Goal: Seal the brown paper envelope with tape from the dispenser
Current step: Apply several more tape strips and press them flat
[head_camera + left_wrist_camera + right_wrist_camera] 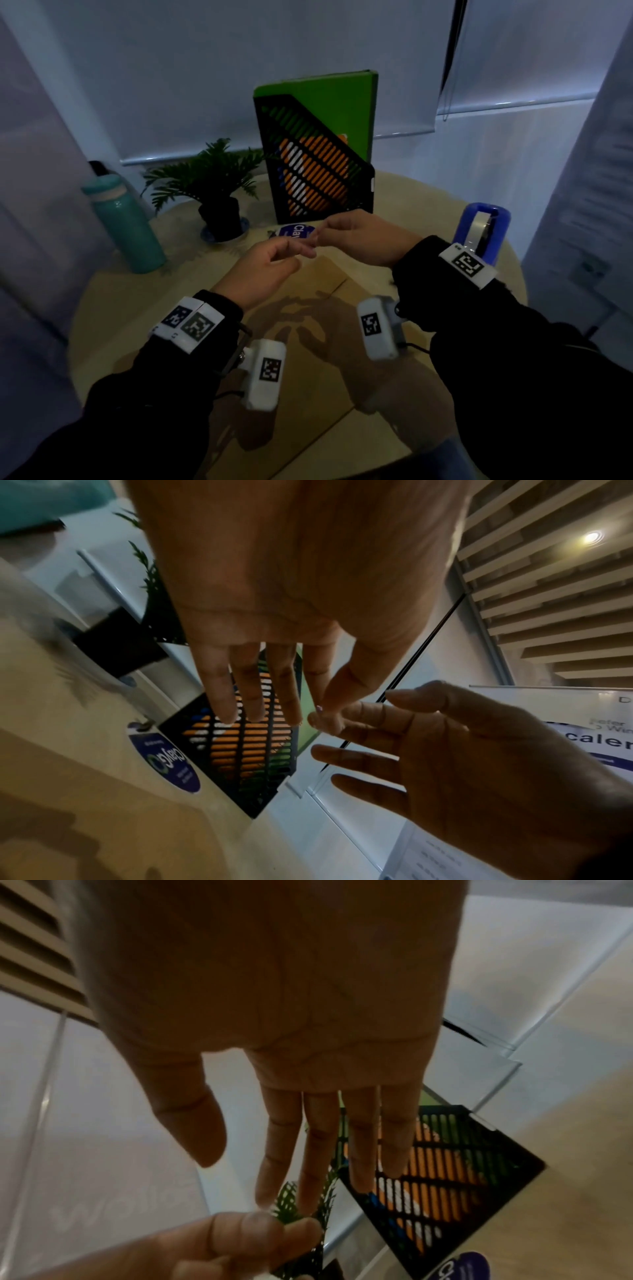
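The brown paper envelope [322,274] lies flat on the round table [113,308], under both raised hands. My left hand [294,251] presses thumb against forefinger [320,710]. A small pale sliver shows in that pinch, seemingly a piece of clear tape, too faint to trace. My right hand [325,234] meets it from the right; its fingers are straight and spread [377,739], the thumb stands apart [236,1180], and the index tip touches the left hand [274,1223]. The blue tape dispenser [483,229] stands at the right, behind my right wrist.
A black slotted file rack [318,171] with a green folder stands at the back. A potted plant [219,192] and a teal bottle [126,222] are at the back left. A blue round label [296,231] lies just beyond the hands.
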Demonstrator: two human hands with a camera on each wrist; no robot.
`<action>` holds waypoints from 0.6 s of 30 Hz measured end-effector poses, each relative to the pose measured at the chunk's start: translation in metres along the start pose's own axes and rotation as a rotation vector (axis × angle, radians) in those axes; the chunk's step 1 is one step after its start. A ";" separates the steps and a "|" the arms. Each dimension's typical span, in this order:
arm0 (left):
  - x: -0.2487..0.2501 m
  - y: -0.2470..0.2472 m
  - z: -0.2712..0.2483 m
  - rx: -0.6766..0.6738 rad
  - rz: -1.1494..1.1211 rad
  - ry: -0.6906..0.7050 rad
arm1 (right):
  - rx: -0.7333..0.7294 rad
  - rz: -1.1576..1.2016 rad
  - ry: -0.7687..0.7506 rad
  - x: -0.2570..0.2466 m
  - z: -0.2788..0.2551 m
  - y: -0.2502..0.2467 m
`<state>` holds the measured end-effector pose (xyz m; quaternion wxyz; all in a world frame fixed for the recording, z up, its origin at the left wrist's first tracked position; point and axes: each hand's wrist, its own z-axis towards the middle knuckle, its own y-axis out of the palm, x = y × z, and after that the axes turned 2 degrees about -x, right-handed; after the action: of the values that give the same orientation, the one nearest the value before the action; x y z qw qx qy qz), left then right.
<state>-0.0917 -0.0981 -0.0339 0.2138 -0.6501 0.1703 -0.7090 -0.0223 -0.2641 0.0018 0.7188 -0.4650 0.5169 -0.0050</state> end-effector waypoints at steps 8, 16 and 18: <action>-0.009 -0.016 -0.017 0.026 0.023 -0.017 | 0.094 -0.196 -0.137 -0.016 0.009 0.025; -0.014 -0.023 -0.021 0.024 0.025 -0.027 | 0.198 -0.276 -0.175 -0.021 0.015 0.033; -0.014 -0.022 -0.020 0.016 0.024 -0.014 | 0.229 -0.316 -0.184 -0.021 0.015 0.033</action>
<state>-0.1126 -0.0729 -0.0370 0.2286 -0.6513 0.1709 -0.7031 -0.0369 -0.2251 -0.0046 0.8012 -0.4541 0.3659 -0.1340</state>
